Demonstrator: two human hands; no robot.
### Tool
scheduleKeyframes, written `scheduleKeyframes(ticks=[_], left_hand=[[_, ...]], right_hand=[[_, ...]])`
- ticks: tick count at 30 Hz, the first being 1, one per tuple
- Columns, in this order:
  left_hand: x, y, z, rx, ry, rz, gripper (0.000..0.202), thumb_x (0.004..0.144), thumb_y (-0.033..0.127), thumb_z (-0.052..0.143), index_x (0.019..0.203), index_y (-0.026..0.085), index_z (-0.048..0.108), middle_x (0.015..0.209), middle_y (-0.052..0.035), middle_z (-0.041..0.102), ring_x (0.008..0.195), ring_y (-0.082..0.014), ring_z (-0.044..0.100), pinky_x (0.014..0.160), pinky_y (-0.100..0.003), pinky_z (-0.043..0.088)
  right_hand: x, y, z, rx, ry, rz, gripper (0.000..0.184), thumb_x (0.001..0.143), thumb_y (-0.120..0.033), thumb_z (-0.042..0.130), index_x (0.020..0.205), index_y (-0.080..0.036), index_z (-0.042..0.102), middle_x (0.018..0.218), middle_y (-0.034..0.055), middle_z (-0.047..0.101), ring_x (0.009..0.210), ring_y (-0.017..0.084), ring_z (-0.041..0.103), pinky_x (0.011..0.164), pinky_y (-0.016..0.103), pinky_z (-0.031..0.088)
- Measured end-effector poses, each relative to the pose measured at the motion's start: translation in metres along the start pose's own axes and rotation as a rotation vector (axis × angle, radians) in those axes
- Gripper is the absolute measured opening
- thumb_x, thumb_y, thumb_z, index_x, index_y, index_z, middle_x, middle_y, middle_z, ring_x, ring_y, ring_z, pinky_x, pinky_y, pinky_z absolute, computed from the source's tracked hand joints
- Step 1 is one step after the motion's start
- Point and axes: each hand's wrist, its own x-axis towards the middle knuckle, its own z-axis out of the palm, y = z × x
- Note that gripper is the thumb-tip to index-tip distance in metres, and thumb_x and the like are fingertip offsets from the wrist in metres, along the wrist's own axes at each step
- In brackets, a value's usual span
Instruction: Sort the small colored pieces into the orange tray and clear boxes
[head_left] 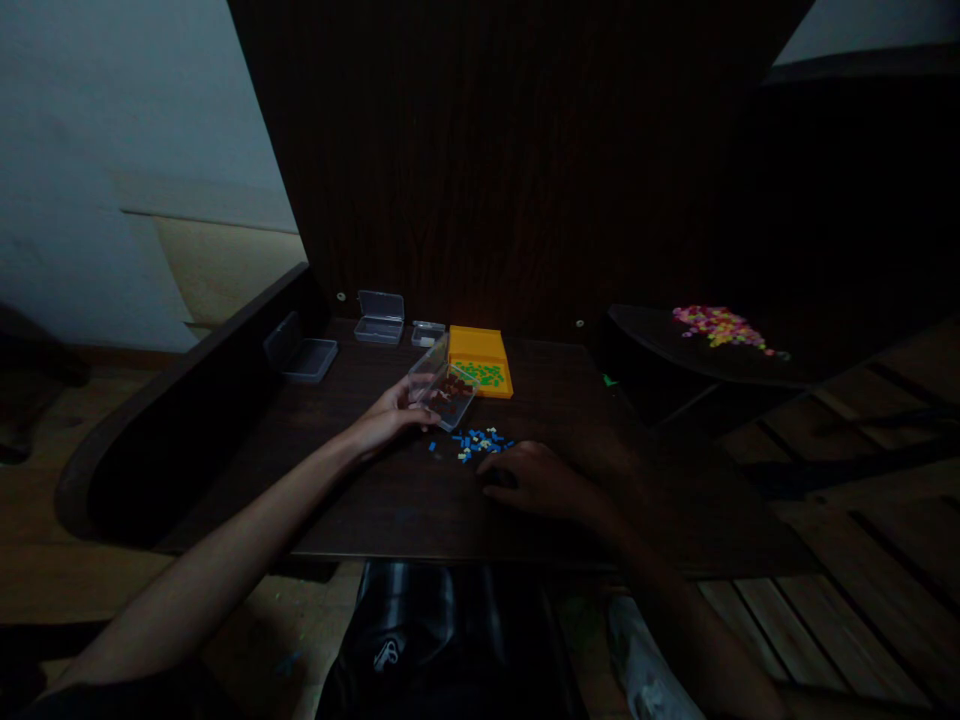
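Note:
My left hand (pixel 405 410) grips a clear plastic box (pixel 454 421) by its left side, with the lid raised. Inside lie many small reddish-brown pieces (pixel 450 390). Just below the box, a loose pile of small blue and pale pieces (pixel 480 442) is spread on the dark table (pixel 382 505). At the pile's right edge rests my right hand (pixel 536 475), fingers curled toward the thumb. Whatever its fingertips may hold is too dark to make out. Behind the clear box stands an opened yellow box (pixel 480 345) with small green pieces (pixel 480 374) in it.
Opened clear boxes (pixel 319 358) (pixel 379 330) and a smaller clear case (pixel 427 333) stand at the table's back left. On a side shelf (pixel 645 330) at right lies a heap of pink and yellow pieces (pixel 720 327). A raised panel (pixel 187 410) borders the left side.

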Motion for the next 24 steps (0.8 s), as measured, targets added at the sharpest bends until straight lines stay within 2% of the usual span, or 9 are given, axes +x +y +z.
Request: scheduleKeyframes(ticks=[5, 11, 17, 24], left_hand=[[-0.0012, 0.0013, 0.0017, 0.003, 0.009, -0.016, 0.065, 0.058, 0.006, 0.077, 0.117, 0.017, 0.055, 0.101, -0.0056, 0.069, 0.077, -0.0146, 0.065, 0.061, -0.024, 0.048], [-0.0015, 0.0028, 0.0027, 0.028, 0.030, -0.031, 0.068, 0.056, 0.007, 0.078, 0.119, 0.017, 0.054, 0.103, -0.0066, 0.068, 0.077, -0.0146, 0.064, 0.062, -0.025, 0.047], [-0.0003, 0.0011, 0.0009, 0.000, 0.008, -0.011, 0.065, 0.056, 0.004, 0.077, 0.115, 0.017, 0.055, 0.100, -0.0055, 0.067, 0.077, -0.0153, 0.064, 0.060, -0.025, 0.047], [-0.0016, 0.0029, 0.0026, -0.012, 0.007, -0.021, 0.065, 0.056, 0.003, 0.076, 0.115, 0.017, 0.054, 0.098, -0.0038, 0.068, 0.072, -0.0124, 0.064, 0.059, -0.023, 0.048]], right_hand=[[0.0014, 0.0012, 0.0012, -0.003, -0.006, -0.017, 0.021, 0.089, -0.033, 0.062, 0.107, -0.025, 0.070, 0.090, 0.0028, 0.069, 0.089, 0.018, 0.060, 0.080, 0.029, 0.039], [0.0019, 0.0009, -0.0002, -0.011, -0.029, -0.050, 0.023, 0.089, -0.030, 0.060, 0.109, -0.025, 0.069, 0.101, 0.0033, 0.072, 0.094, 0.019, 0.061, 0.083, 0.031, 0.039], [0.0003, 0.0029, -0.0001, -0.021, -0.031, -0.041, 0.025, 0.088, -0.034, 0.061, 0.111, -0.026, 0.070, 0.092, 0.0033, 0.071, 0.090, 0.019, 0.061, 0.082, 0.030, 0.040], [-0.0019, -0.0036, -0.0070, -0.022, -0.030, -0.021, 0.029, 0.087, -0.037, 0.062, 0.114, -0.026, 0.069, 0.095, 0.0035, 0.072, 0.093, 0.020, 0.062, 0.083, 0.031, 0.040]])
